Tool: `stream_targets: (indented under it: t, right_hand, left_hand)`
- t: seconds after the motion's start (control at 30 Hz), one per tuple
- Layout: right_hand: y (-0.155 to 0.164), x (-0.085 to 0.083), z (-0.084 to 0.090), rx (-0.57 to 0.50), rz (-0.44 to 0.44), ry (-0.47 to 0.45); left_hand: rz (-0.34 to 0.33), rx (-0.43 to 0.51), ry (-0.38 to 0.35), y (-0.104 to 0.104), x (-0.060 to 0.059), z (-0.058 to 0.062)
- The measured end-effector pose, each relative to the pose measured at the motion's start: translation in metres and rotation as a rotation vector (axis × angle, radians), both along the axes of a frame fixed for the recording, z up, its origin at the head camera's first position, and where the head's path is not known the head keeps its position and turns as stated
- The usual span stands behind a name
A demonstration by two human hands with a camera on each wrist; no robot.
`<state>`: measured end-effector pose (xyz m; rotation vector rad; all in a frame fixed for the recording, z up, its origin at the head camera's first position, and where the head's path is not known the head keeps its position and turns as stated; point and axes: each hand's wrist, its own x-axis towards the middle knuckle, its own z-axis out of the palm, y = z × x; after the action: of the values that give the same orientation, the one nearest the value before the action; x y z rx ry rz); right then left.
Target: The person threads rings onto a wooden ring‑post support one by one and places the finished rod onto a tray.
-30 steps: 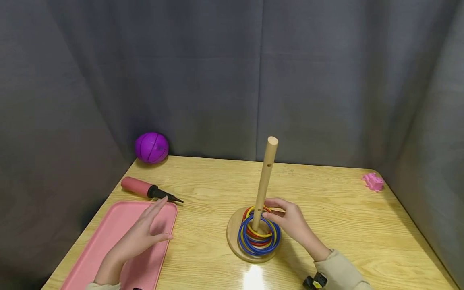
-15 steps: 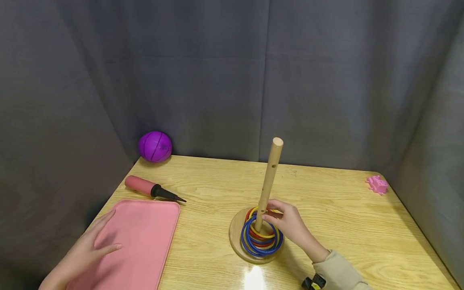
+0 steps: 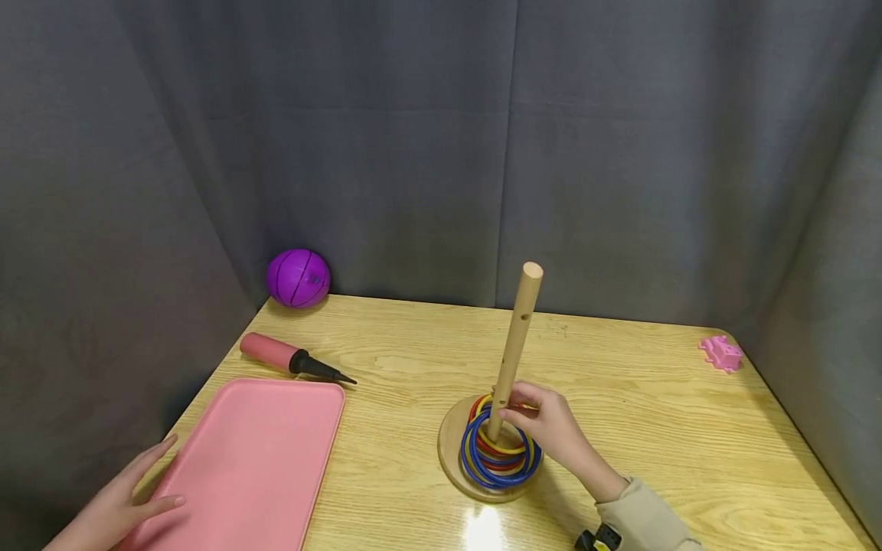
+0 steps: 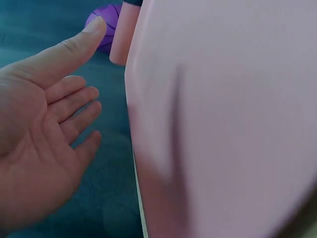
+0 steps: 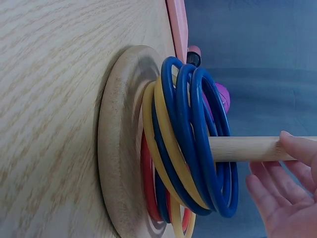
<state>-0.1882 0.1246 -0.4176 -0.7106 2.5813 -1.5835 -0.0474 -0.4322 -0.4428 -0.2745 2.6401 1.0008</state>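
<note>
A wooden peg (image 3: 517, 337) stands on a round wooden base (image 3: 449, 448) on the table, with several blue, yellow and red rings (image 3: 499, 455) stacked around its foot. My right hand (image 3: 514, 406) is at the low part of the peg just above the rings, thumb and fingertips against it. In the right wrist view the thumb (image 5: 298, 145) lies on the peg (image 5: 242, 148) and the fingers curl beneath it. My left hand (image 3: 148, 478) lies open with straight fingers at the near left edge of the pink tray (image 3: 262, 451), holding nothing. The left wrist view shows its palm (image 4: 44, 139) beside the tray (image 4: 223, 119).
A pink hand pump (image 3: 289, 358) with a black nozzle lies behind the tray. A purple ball (image 3: 298, 278) sits at the back left corner. A small pink toy (image 3: 720, 353) lies at the table's far right. Grey curtains enclose the wooden table (image 3: 620, 413).
My left hand has drawn back from over the tray to its near left edge. The right hand has stayed at the peg.
</note>
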Motion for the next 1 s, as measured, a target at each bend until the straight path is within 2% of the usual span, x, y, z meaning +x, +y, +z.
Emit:
stream_targets:
  t: [0.13, 0.37, 0.43, 0.53, 0.73, 1.0]
  right_hand:
    - [0.000, 0.000, 0.000, 0.017, -0.003, 0.011]
    - [0.000, 0.001, -0.001, 0.057, -0.002, 0.041]
    - [-0.001, 0.001, -0.001, 0.063, -0.006, 0.045]
    - [-0.001, 0.001, -0.001, 0.070, -0.008, 0.055]
    - [-0.001, 0.001, -0.001, 0.086, -0.005, 0.074]
    - [-0.001, 0.001, -0.001, 0.097, -0.009, 0.073]
  left_hand:
    - [0.016, -0.006, -0.055, -0.007, 0.003, -0.005]
    - [-0.011, -0.035, -0.108, -0.019, 0.007, -0.015]
    - [0.024, 0.004, -0.167, -0.022, 0.008, -0.019]
    - [0.058, 0.016, -0.214, -0.026, 0.009, -0.026]
    - [0.029, 0.025, -0.200, -0.032, 0.009, -0.033]
    - [-0.053, 0.170, -0.164, -0.037, 0.013, -0.034]
